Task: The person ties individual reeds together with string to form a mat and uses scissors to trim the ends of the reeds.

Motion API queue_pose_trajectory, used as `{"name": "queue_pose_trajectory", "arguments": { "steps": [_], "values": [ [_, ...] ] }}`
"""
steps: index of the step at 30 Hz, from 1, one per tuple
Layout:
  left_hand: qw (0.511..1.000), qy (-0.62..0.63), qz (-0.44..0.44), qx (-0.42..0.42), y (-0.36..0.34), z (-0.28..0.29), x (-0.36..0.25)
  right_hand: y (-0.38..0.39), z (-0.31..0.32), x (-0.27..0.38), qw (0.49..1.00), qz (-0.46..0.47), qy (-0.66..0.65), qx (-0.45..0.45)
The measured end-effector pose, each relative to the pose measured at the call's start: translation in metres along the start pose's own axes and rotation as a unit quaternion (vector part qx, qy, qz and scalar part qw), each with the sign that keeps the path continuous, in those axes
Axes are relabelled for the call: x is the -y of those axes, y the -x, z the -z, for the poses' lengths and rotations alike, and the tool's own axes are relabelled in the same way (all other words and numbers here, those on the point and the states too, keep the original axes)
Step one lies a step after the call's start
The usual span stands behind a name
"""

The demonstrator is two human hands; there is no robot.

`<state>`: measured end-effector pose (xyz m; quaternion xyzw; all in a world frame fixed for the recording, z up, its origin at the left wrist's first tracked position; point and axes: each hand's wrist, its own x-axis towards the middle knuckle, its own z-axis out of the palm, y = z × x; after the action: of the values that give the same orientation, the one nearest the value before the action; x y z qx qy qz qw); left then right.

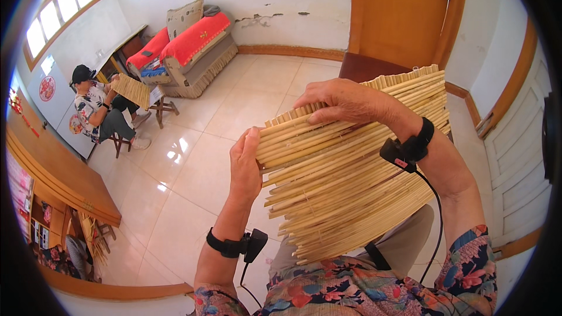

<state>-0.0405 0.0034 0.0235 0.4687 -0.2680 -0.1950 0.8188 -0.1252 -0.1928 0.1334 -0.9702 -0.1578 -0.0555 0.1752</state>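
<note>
A mat of pale yellow reed stalks (pixel 351 167), tied side by side with thin thread, slopes across my lap. Its far edge is raised, and the stalk ends on its left side are uneven. My left hand (pixel 246 161) grips the upper left corner, thumb on the near face and fingers mostly hidden. Over the far edge bends my right hand (pixel 345 102), its fingers curled behind the top stalks and its thumb pressed on the front. Black straps with small dark boxes and cables sit on both my wrists.
A dark red-brown seat or table edge (pixel 369 67) shows behind the mat. Farther left, another person (pixel 99 108) sits on a low stool with a similar mat by a folding stool (pixel 162 110). A sofa with red covers (pixel 196 38) stands against the back wall, left of a wooden door (pixel 401 17).
</note>
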Motion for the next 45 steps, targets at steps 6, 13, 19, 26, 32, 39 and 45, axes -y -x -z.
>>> {"name": "queue_pose_trajectory", "arguments": {
  "steps": [6,13,19,26,32,39,45],
  "values": [
    [0.999,-0.011,-0.030,0.009,0.005,0.003,-0.008,0.003,0.008,0.017,1.000,-0.003,-0.004,-0.003],
    [0.991,-0.086,-0.094,0.050,0.007,-0.004,-0.012,0.024,0.008,0.022,0.999,-0.014,-0.008,-0.041],
    [0.989,-0.099,-0.090,0.062,0.006,-0.016,-0.015,0.041,0.010,0.022,0.997,-0.020,0.008,-0.080],
    [0.992,-0.076,-0.065,0.080,0.008,-0.021,-0.018,0.046,0.013,0.020,0.997,-0.011,-0.011,-0.079],
    [0.988,-0.096,-0.061,0.101,0.007,-0.021,-0.017,0.049,0.012,0.018,0.997,-0.004,-0.006,-0.082],
    [0.987,-0.119,-0.051,0.092,0.008,-0.027,-0.015,0.054,0.011,0.015,0.997,-0.008,-0.008,-0.081],
    [0.985,-0.125,-0.085,0.085,0.011,-0.032,-0.015,0.058,0.013,0.016,0.996,0.003,-0.011,-0.088]
  ]
}}
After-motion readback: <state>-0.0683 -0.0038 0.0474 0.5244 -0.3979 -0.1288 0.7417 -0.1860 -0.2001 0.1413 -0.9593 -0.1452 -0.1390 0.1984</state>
